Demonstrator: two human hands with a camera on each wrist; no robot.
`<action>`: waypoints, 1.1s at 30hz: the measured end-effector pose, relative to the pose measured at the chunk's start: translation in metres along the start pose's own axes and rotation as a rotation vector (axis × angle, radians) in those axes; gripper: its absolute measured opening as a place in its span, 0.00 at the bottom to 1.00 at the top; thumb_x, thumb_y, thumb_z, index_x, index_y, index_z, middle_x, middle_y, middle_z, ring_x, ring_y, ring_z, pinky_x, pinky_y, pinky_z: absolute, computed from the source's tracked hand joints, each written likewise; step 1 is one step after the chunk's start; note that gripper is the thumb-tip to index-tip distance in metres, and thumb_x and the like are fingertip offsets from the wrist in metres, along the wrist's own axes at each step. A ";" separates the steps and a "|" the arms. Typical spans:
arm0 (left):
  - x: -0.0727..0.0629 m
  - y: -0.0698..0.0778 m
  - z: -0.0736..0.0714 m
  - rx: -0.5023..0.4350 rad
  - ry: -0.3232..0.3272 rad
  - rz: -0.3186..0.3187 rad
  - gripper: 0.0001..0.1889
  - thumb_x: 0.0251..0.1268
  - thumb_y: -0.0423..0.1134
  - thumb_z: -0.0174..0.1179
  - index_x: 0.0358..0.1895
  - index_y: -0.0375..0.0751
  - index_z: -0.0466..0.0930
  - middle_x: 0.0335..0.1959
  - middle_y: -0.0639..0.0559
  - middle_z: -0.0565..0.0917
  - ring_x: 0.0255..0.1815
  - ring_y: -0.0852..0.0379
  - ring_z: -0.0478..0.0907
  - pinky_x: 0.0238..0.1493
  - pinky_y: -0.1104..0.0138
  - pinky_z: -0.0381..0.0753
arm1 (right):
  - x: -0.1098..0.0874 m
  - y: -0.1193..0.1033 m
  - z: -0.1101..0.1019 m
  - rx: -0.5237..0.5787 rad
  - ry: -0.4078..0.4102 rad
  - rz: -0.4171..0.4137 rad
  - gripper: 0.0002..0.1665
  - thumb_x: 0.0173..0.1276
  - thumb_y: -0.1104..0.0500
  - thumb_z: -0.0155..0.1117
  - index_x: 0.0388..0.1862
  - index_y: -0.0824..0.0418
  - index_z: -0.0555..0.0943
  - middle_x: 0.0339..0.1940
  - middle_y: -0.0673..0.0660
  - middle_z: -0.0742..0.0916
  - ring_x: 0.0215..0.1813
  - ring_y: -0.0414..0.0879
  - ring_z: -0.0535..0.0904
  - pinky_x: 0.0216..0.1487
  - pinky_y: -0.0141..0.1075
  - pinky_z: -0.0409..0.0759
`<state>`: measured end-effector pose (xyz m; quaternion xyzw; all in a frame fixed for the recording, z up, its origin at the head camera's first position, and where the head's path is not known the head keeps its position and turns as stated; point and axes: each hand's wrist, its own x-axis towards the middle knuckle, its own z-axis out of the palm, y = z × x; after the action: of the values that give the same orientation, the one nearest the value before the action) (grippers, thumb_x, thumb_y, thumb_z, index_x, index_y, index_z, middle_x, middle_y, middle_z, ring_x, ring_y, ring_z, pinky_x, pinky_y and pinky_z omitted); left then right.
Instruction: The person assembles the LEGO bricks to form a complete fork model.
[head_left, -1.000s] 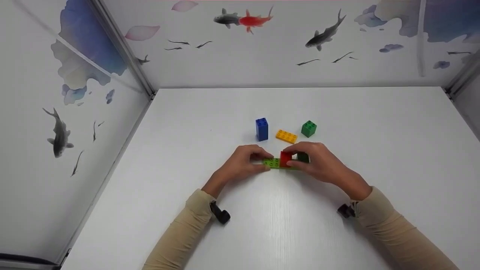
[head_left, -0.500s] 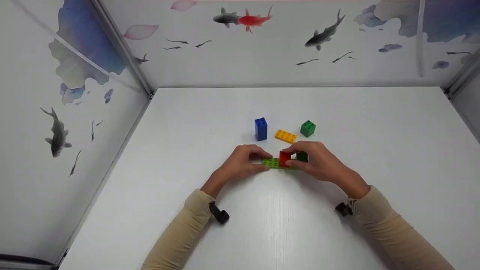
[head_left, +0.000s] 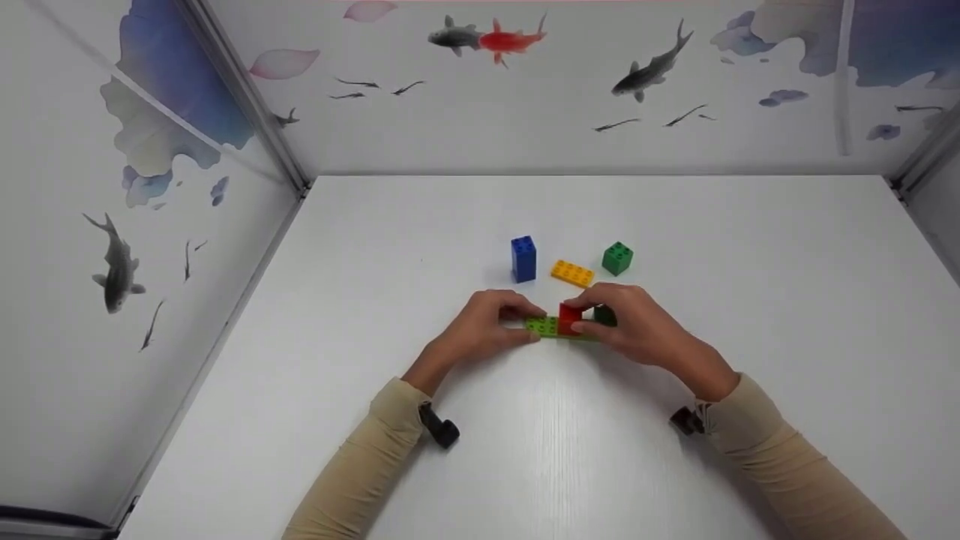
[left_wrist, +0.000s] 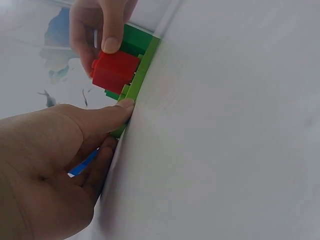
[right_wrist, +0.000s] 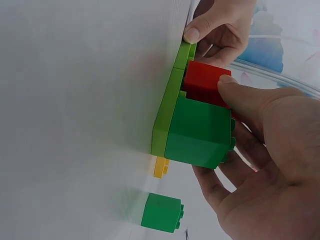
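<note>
My left hand [head_left: 491, 322] pinches the left end of a flat lime-green plate [head_left: 541, 325], thumb in front and fingers behind. On the plate's right end sits a green brick [right_wrist: 197, 132], partly hidden by my right hand in the head view. My right hand [head_left: 637, 322] pinches a red brick [head_left: 570, 319] between thumb and fingers, right at the plate's studs between the green brick and my left hand. In the left wrist view the red brick [left_wrist: 116, 71] looks slightly tilted against the plate.
Behind the hands on the white table [head_left: 555, 435] stand a tall blue block [head_left: 523, 259], a flat yellow plate [head_left: 572, 273] and another green brick [head_left: 617, 258]. White walls with painted fish rise at the back and left.
</note>
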<state>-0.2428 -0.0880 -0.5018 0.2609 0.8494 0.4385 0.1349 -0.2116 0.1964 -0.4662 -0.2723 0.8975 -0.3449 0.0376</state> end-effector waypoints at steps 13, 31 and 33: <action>-0.002 0.000 0.000 0.026 0.024 0.015 0.16 0.69 0.38 0.76 0.58 0.54 0.92 0.51 0.64 0.90 0.52 0.62 0.85 0.62 0.67 0.85 | 0.005 0.001 0.000 0.001 -0.007 -0.026 0.20 0.71 0.59 0.79 0.61 0.56 0.90 0.55 0.52 0.94 0.58 0.51 0.90 0.64 0.51 0.88; -0.001 0.001 0.001 0.020 0.015 0.007 0.17 0.68 0.39 0.77 0.58 0.56 0.91 0.51 0.66 0.89 0.53 0.63 0.84 0.62 0.67 0.85 | 0.001 0.002 0.000 -0.035 -0.011 -0.021 0.19 0.72 0.58 0.78 0.60 0.56 0.88 0.56 0.53 0.93 0.59 0.54 0.89 0.65 0.51 0.88; -0.001 0.001 0.000 0.022 0.013 0.006 0.17 0.68 0.39 0.77 0.58 0.56 0.91 0.51 0.65 0.89 0.53 0.63 0.84 0.62 0.67 0.85 | 0.002 0.002 0.000 -0.025 -0.013 -0.020 0.19 0.72 0.58 0.78 0.60 0.56 0.88 0.56 0.53 0.93 0.59 0.54 0.89 0.65 0.51 0.88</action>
<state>-0.2419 -0.0882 -0.5009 0.2619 0.8543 0.4312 0.1251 -0.2140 0.1970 -0.4673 -0.2840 0.8986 -0.3324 0.0365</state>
